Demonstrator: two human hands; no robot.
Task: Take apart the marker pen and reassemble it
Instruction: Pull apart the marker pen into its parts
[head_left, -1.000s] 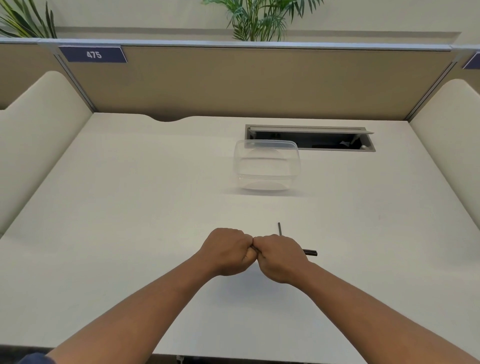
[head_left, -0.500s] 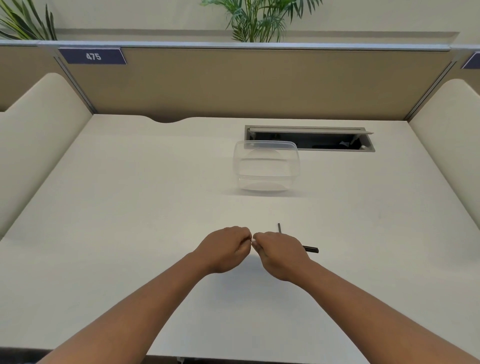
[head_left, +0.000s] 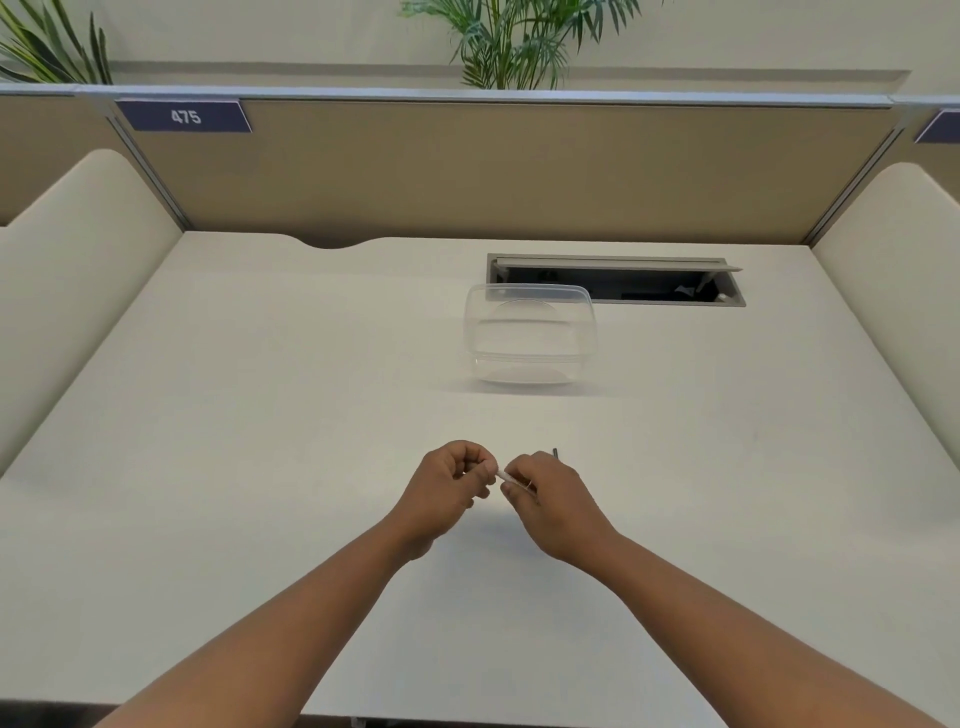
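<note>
A: Where's the marker?

B: Lower centre of the frame, between the two hands. A short pale, thin piece of it (head_left: 505, 477) shows in the gap, slanting down to the right. The left hand (head_left: 451, 488) has its fingers curled in, pinching one end; the right hand (head_left: 551, 498) pinches the other end with its fingertips (head_left: 511, 491). Most of the marker is hidden inside the grips.

A: Anything else of it showing?

B: A thin dark rod (head_left: 555, 453) pokes up just behind the right hand. I can't tell whether it lies on the desk (head_left: 260, 415) or is held.

A: And the surroundings?

B: The desk is smooth, matt, off-white. Above centre stands a clear plastic tub (head_left: 530, 332), rounded corners, glossy. Behind it, a grey rectangular cable hatch (head_left: 615, 280) is sunk into the desk. A tan fabric partition (head_left: 519, 171) runs across the upper frame, with a blue label (head_left: 184, 116) reading 475 at upper left
</note>
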